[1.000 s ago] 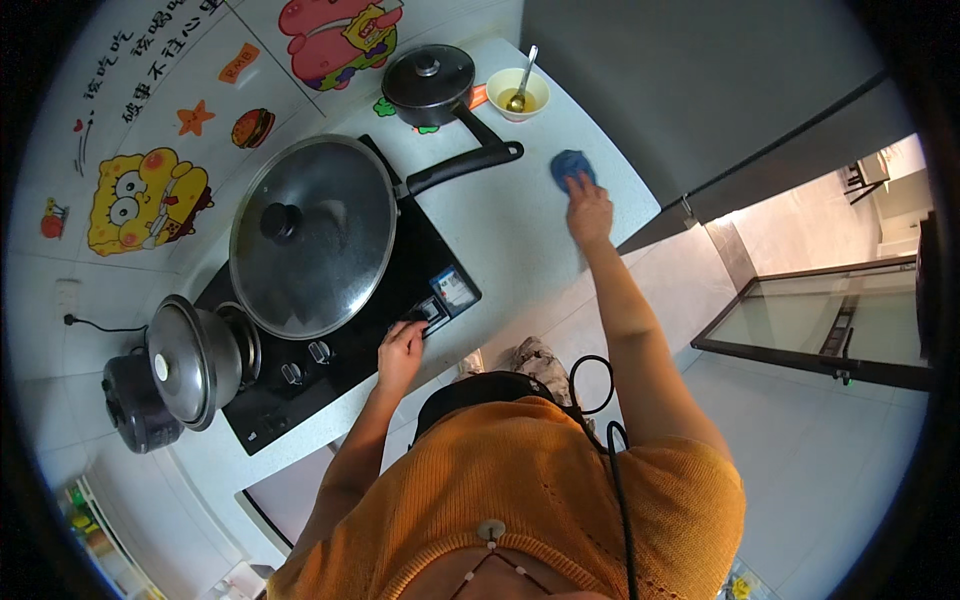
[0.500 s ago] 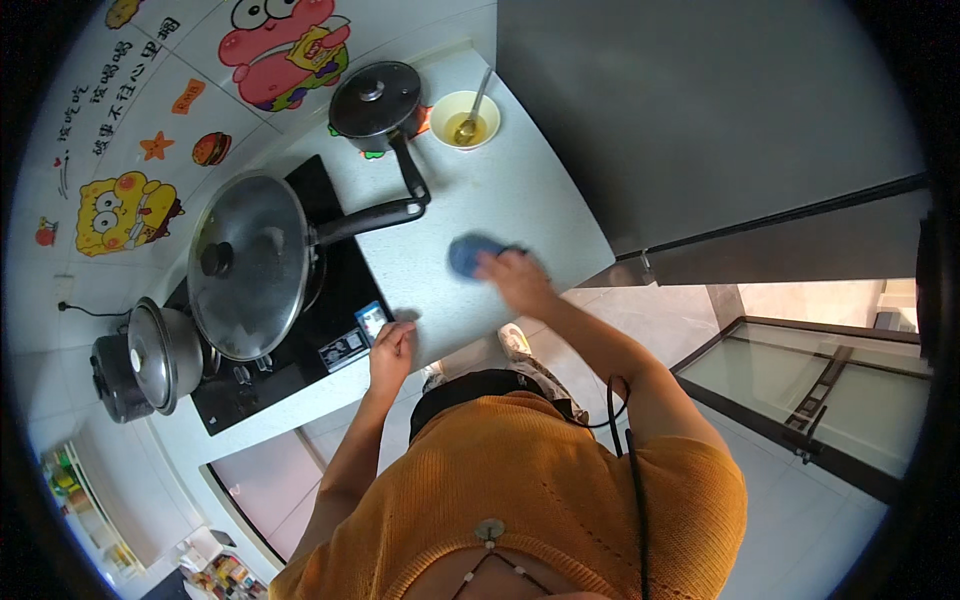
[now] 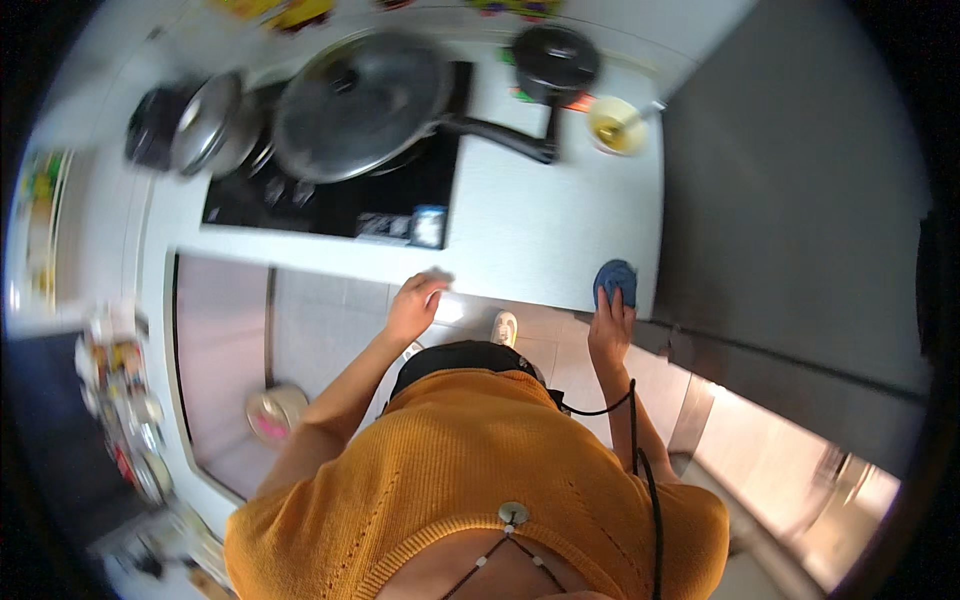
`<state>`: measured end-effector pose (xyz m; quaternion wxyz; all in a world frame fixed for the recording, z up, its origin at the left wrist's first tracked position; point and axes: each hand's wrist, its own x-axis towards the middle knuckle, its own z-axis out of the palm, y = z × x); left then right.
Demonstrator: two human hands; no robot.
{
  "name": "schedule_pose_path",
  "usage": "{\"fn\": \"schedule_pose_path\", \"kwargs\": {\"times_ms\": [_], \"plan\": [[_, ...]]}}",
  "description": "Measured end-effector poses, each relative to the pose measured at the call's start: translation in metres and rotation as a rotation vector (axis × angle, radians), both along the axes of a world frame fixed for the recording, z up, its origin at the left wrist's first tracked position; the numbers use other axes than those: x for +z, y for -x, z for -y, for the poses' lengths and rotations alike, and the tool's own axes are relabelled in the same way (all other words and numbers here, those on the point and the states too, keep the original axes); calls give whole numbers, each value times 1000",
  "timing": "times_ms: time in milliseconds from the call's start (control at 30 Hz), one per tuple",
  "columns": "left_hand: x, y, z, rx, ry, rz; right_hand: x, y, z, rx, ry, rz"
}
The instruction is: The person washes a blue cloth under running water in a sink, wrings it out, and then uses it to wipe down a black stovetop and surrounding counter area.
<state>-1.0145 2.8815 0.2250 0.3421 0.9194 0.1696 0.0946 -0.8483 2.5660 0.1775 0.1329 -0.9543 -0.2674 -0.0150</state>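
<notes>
"Blue cloth [image 3: 616,276] there, bunched on the pale bench [image 3: 520,225]. Where exactly does it lie?"

"At the near right corner, close to the right edge. The person's right hand [image 3: 611,328] reaches up to it from the near edge."

"What are those fingers doing?"

"They lie stretched over the cloth's near part, touching it. Whether they pinch it, I can't tell; the thumb and the underside are hidden."

"And the left hand [image 3: 413,305]?"

"At the near edge, well to the left of the cloth, just in front of the black hob [image 3: 330,210]. Its fingers are loosely bent rather than clenched, and I see nothing in them. Blur hides whether they touch the bench."

"What stands on the hob?"

"A lidded wide pan [image 3: 365,115]. Its long black handle [image 3: 497,137] sticks out over the bench toward the right edge. Left of it sits a lidded metal pot [image 3: 212,130]."

"Anything along the far edge?"

"A small black saucepan [image 3: 555,62] with its lid on, handle toward the near edge. In this view its end meets the wide pan's handle; I can't tell if they touch."

"And right of that?"

"A pale bowl [image 3: 629,138] near the far right corner, with yellow liquid [image 3: 606,130] and a spoon [image 3: 640,115] leaning on its rim. Past the right edge rises a grey panel [image 3: 790,220]."
</notes>
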Motion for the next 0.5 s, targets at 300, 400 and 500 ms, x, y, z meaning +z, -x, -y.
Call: {"fn": "schedule_pose_path", "kwargs": {"times_ms": [300,400,500], "plan": [[12,153,-32,441,46,52,27,49,-186,1063,-75,-20],[-8,239,-38,677,84,82,30,81,-263,1221,-63,91],[-7,322,-25,928,101,66,17,122,-334,1262,21,205]]}}
